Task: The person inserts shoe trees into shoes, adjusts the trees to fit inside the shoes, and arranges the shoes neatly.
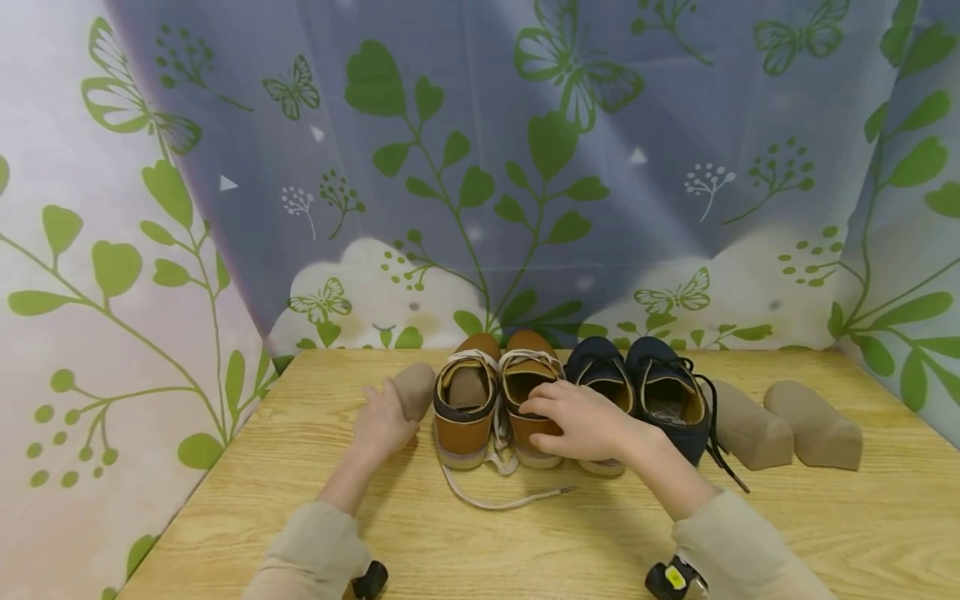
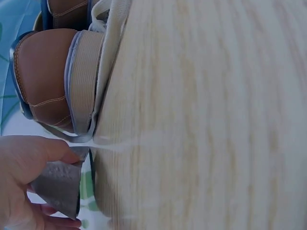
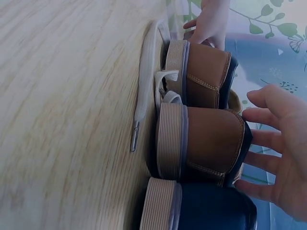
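On the left, my left hand (image 1: 382,421) grips a taupe moulded shoe insert (image 1: 415,387), thumb and fingers on its sides; the insert's cut end (image 2: 60,184) faces the left wrist camera. Beside it stands the left brown shoe (image 1: 461,435), with a similar insert (image 1: 467,387) inside. My right hand (image 1: 581,421) spreads its fingers over the heel and opening of the right brown shoe (image 3: 211,139), holding nothing. In the right wrist view its fingertips (image 3: 252,115) are right at the dark collar. That hand partly hides the navy shoes in the head view.
Two navy shoes, one nearer (image 1: 597,362) and one farther right (image 1: 660,358), stand beside the brown pair. Two more inserts (image 1: 753,425) lie at the right. A loose white lace (image 1: 498,504) trails across the wooden table (image 1: 480,558); patterned cloth (image 1: 465,167) hangs behind.
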The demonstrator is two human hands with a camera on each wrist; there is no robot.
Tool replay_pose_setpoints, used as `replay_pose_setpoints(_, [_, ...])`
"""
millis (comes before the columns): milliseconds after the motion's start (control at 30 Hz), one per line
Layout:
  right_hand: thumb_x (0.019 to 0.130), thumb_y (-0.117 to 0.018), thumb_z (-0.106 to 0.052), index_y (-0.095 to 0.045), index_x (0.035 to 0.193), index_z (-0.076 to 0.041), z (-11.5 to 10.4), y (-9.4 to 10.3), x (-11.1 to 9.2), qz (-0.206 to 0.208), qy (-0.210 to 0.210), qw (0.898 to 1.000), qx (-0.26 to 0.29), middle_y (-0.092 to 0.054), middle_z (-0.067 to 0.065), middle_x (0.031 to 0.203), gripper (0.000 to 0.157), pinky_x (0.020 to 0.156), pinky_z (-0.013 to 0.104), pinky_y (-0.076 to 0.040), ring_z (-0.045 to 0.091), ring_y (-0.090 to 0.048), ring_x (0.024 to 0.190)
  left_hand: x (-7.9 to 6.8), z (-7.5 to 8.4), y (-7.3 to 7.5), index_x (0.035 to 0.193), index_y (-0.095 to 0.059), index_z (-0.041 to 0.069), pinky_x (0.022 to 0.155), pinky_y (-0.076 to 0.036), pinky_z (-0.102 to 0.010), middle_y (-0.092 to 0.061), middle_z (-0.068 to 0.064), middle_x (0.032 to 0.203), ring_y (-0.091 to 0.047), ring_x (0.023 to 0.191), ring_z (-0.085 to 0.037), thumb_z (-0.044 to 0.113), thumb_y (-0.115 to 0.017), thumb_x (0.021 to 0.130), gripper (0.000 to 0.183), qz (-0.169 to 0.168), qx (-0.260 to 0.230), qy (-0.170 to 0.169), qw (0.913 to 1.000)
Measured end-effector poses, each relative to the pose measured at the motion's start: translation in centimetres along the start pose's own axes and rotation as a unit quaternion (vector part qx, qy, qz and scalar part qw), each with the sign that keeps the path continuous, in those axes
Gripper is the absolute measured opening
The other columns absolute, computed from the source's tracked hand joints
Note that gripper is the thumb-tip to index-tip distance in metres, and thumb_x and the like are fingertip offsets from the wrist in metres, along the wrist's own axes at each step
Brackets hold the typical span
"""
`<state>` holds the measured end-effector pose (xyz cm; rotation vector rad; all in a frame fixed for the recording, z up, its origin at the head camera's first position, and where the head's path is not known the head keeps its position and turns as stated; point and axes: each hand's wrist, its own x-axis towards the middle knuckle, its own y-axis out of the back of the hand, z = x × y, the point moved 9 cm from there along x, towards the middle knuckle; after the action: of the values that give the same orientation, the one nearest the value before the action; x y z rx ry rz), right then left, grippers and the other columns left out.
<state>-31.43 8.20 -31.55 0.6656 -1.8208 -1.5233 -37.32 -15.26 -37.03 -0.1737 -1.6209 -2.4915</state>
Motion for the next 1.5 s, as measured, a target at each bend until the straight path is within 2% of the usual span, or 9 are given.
replay_pose_setpoints(167, [0.090, -0.059, -0.030, -0.058, 0.125, -0.012, 0.3, 0.2, -0.5, 0.011, -0.002, 1.000, -0.002, -0.053, 0.007, 0.124, 0.039, 0.089, 0.050, -0.042, 0.028, -0.049, 0.114, 0.1, -0.4, 0.4, 0.137, -0.022, -0.013, 0.069, -0.049, -0.052, -0.034, -0.038, 0.115, -0.054, 0.087, -0.049, 0.023, -0.069, 0.079, 0.083, 0.003, -0.015, 0.008, 0.9998])
replay_pose_setpoints(367, [0.090, -0.059, -0.029, -0.059, 0.124, -0.012, 0.8, 0.4, -0.8, 0.026, -0.012, 1.000, -0.005, -0.053, 0.008, 0.121, 0.038, 0.089, 0.049, -0.042, 0.027, -0.050, 0.111, 0.1, -0.6, 1.7, 0.137, -0.025, -0.011, 0.060, -0.050, -0.048, -0.040, -0.034, 0.113, -0.057, 0.078, -0.043, 0.028, -0.066, 0.081, 0.079, 0.029, -0.020, 0.015, 0.9993])
replay_pose_setpoints(533, [0.089, -0.060, -0.028, -0.064, 0.116, -0.012, 0.7, 1.0, -1.0, 0.070, 0.012, 0.997, -0.030, -0.057, 0.005, 0.109, 0.031, 0.079, 0.042, -0.045, 0.022, -0.054, 0.097, 0.1, -0.5, 2.8, 0.131, -0.030, -0.011, 0.056, -0.050, -0.045, -0.041, -0.031, 0.111, -0.058, 0.073, -0.039, 0.028, -0.064, 0.081, 0.072, 0.061, -0.017, 0.016, 0.9979])
replay_pose_setpoints(633, [0.088, -0.061, -0.027, -0.066, 0.112, -0.013, 0.8, 1.2, -1.2, 0.086, 0.021, 0.995, -0.039, -0.057, 0.003, 0.104, 0.028, 0.076, 0.039, -0.046, 0.019, -0.055, 0.092, 0.1, -0.4, 3.2, 0.132, -0.031, -0.007, 0.056, -0.049, -0.044, -0.043, -0.028, 0.108, -0.057, 0.071, -0.038, 0.028, -0.063, 0.081, 0.070, 0.072, -0.010, 0.014, 0.9972])
replay_pose_setpoints(767, [0.088, -0.062, -0.026, -0.067, 0.110, -0.012, 0.9, 1.2, -1.3, 0.091, 0.024, 0.995, -0.039, -0.057, 0.002, 0.102, 0.026, 0.075, 0.039, -0.046, 0.019, -0.055, 0.090, 0.2, -0.3, 3.5, 0.138, -0.031, 0.004, 0.054, -0.047, -0.041, -0.044, -0.026, 0.105, -0.056, 0.070, -0.035, 0.030, -0.061, 0.081, 0.070, 0.077, 0.004, 0.012, 0.9970])
replay_pose_setpoints(867, [0.088, -0.061, -0.026, -0.067, 0.110, -0.013, 1.0, 1.2, -1.4, 0.093, 0.025, 0.995, -0.038, -0.057, 0.002, 0.102, 0.026, 0.075, 0.038, -0.046, 0.019, -0.055, 0.090, 0.3, -0.3, 3.8, 0.140, -0.032, 0.007, 0.054, -0.046, -0.041, -0.044, -0.025, 0.104, -0.056, 0.070, -0.034, 0.033, -0.061, 0.081, 0.070, 0.080, 0.014, 0.013, 0.9966])
replay_pose_setpoints(1100, [0.089, -0.061, -0.026, -0.066, 0.110, -0.013, 1.2, 1.1, -1.4, 0.090, 0.022, 0.995, -0.036, -0.057, 0.002, 0.102, 0.026, 0.075, 0.038, -0.046, 0.018, -0.055, 0.090, 0.2, -0.4, 4.7, 0.142, -0.032, 0.008, 0.059, -0.049, -0.045, -0.043, -0.025, 0.106, -0.055, 0.080, -0.038, 0.033, -0.059, 0.080, 0.071, 0.091, -0.008, 0.020, 0.9956])
replay_pose_setpoints(1267, [0.088, -0.061, -0.027, -0.067, 0.110, -0.013, 1.1, 1.2, -1.5, 0.098, 0.027, 0.994, -0.034, -0.057, 0.002, 0.101, 0.026, 0.074, 0.038, -0.046, 0.018, -0.056, 0.089, 0.2, -0.4, 5.6, 0.142, -0.031, 0.010, 0.059, -0.048, -0.045, -0.043, -0.024, 0.106, -0.055, 0.081, -0.037, 0.033, -0.057, 0.080, 0.071, 0.101, -0.016, 0.017, 0.9946])
replay_pose_setpoints(1500, [0.088, -0.062, -0.026, -0.068, 0.108, -0.012, 1.2, 1.4, -1.7, 0.113, 0.036, 0.992, -0.033, -0.058, 0.002, 0.100, 0.025, 0.073, 0.037, -0.047, 0.017, -0.057, 0.086, 0.0, 0.0, 7.5, 0.141, -0.034, 0.011, 0.060, -0.048, -0.047, -0.042, -0.025, 0.110, -0.055, 0.081, -0.039, 0.033, -0.057, 0.080, 0.069, 0.140, -0.037, 0.000, 0.9894])
